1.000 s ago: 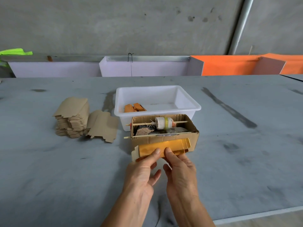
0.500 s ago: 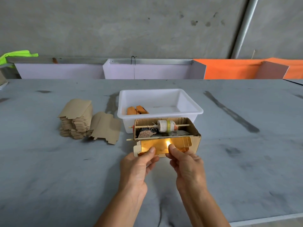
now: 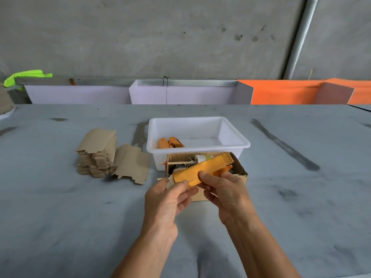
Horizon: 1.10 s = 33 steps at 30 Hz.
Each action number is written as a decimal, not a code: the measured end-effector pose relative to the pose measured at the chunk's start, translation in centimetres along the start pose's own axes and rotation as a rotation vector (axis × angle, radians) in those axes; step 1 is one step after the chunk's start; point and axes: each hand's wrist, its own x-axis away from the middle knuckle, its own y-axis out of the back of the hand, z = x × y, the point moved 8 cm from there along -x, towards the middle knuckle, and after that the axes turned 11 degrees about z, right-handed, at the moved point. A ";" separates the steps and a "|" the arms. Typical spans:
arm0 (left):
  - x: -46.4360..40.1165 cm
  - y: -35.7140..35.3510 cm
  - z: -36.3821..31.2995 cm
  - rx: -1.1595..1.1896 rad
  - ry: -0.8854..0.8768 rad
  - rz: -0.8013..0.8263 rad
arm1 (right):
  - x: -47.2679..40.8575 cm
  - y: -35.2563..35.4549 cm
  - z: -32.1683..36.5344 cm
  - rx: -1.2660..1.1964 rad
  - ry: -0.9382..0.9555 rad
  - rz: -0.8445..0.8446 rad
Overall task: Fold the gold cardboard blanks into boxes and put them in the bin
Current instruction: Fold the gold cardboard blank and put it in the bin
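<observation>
A gold cardboard blank (image 3: pixel 202 169) is held between both hands above the table, partly folded into a long narrow shape and tilted up to the right. My left hand (image 3: pixel 167 199) pinches its lower left end. My right hand (image 3: pixel 224 189) grips its middle from the right, thumb on top. Behind it stands the white plastic bin (image 3: pixel 236 144), holding folded gold boxes (image 3: pixel 169 143) in its front left corner. A stack of flat blanks (image 3: pixel 97 153), brown side up, lies to the left, with one loose blank (image 3: pixel 133 163) beside it.
An open brown cardboard box (image 3: pixel 242 173) with a spool on a stick and scraps sits right in front of the bin, just beyond my hands. The grey table (image 3: pixel 60 217) stretches wide on both sides. White and orange panels line the far edge.
The blank has gone from a flat strip held level to a more folded shape tilted up to the right. Both hands have shifted their hold on it and risen slightly.
</observation>
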 end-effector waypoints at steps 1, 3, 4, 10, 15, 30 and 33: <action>-0.1 0.1 -0.3 -0.027 -0.002 -0.014 | -0.3 0.0 0.5 0.038 0.010 -0.014; -0.5 0.5 -1.2 -0.100 -0.015 -0.038 | -0.9 -0.2 1.4 0.098 0.025 -0.019; -0.7 0.6 -1.7 -0.142 -0.021 -0.037 | -1.3 -0.4 1.8 0.122 0.028 -0.011; -2.7 1.3 -3.5 -0.125 0.000 -0.104 | -3.9 -2.1 3.4 0.189 -0.040 0.112; -4.8 1.2 -4.7 -0.115 0.002 -0.085 | -6.7 -1.9 5.3 0.131 -0.019 0.041; -13.2 5.2 -10.8 -0.304 -0.256 -0.299 | -20.0 -5.2 7.9 0.677 -0.049 -0.055; -13.8 6.1 -9.7 -0.269 -0.209 -0.308 | -21.7 -5.6 6.2 0.912 -0.112 -0.045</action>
